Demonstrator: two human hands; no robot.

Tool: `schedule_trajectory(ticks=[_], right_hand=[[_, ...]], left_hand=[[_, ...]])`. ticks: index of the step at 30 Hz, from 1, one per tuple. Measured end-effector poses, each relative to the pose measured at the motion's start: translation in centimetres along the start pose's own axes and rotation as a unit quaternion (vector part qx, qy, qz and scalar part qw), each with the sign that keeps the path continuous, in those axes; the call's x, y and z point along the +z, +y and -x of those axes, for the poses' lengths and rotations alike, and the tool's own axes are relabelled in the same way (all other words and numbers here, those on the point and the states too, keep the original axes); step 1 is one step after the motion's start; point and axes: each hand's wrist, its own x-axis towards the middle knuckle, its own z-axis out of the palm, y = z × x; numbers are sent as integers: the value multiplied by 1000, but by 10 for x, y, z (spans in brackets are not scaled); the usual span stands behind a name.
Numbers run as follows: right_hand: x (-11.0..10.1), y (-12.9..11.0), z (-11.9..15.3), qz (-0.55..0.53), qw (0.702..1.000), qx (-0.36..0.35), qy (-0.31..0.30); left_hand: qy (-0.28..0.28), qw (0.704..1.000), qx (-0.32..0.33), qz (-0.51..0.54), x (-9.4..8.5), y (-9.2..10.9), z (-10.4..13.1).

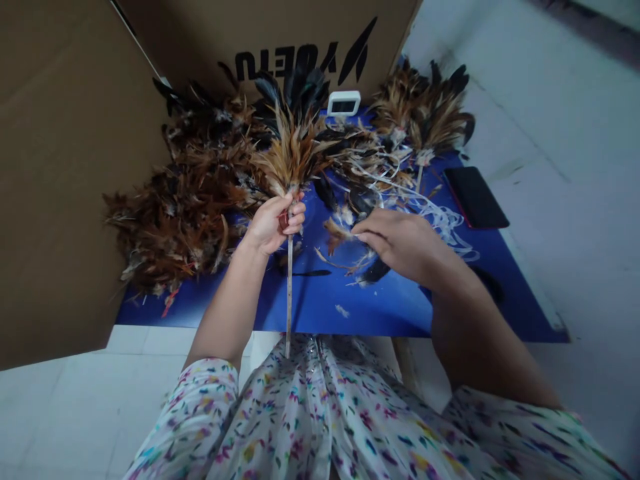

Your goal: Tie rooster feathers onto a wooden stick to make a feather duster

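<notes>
My left hand (279, 223) is closed around the stick of a feather duster (295, 150), just below where the feathers begin. Tan and brown feathers fan upward, with long black ones at the top. Its thin pale stick (289, 287) hangs down past the table's front edge. Something red shows between my left fingers. To the right, my right hand (395, 240) has thumb and forefinger pinched at a small fluffy brown feather (337, 235). Loose black feathers (374, 271) lie under and beside that hand; its other fingers are partly hidden.
A heap of brown feathers (185, 213) covers the blue table's (320, 310) left side. A second feather bundle (425, 110) is at the back right, near white string (445, 230) and a black phone (476, 197). A small white display device (343, 104) stands before a cardboard box (200, 33).
</notes>
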Motion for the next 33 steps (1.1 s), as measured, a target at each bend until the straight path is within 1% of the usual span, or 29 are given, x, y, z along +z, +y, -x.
schedule_trajectory(ticks=[1,2,3,5,7,8,9,11,13,18,21,25,33], right_hand=[[-1,-1,0,-85,995,39,29],[-1,-3,-3,-181,978,84,56],[0,-6,-6,-277,949,126,78],[6,-14,-17,-434,877,185,95],[16,-21,-30,-529,817,211,88],[22,-24,-37,-560,794,220,91],[28,-27,-44,-579,776,230,97],[38,-31,-57,-598,756,249,101],[44,-35,-67,-597,753,262,92],[47,-43,-78,-540,785,285,101],[48,-44,-79,-515,796,299,107],[52,-40,-79,-513,799,295,109],[58,-34,-79,-521,800,279,105]], left_hand=[[3,1000,1,-5,0,-1,0],[4,1000,1,-12,1,-3,-1],[6,1000,1,-18,2,-4,-1],[8,1000,1,-30,4,-7,-1],[16,999,-2,-43,6,-9,-1],[24,998,-3,-51,7,-10,-1],[32,998,-3,-59,8,-11,-1],[45,996,2,-80,10,-13,-2],[51,993,9,-106,12,-15,-2],[47,987,23,-153,15,-19,-2],[78,985,29,-150,17,-20,-2],[118,983,28,-141,20,-21,-2],[129,984,18,-124,20,-23,-3]])
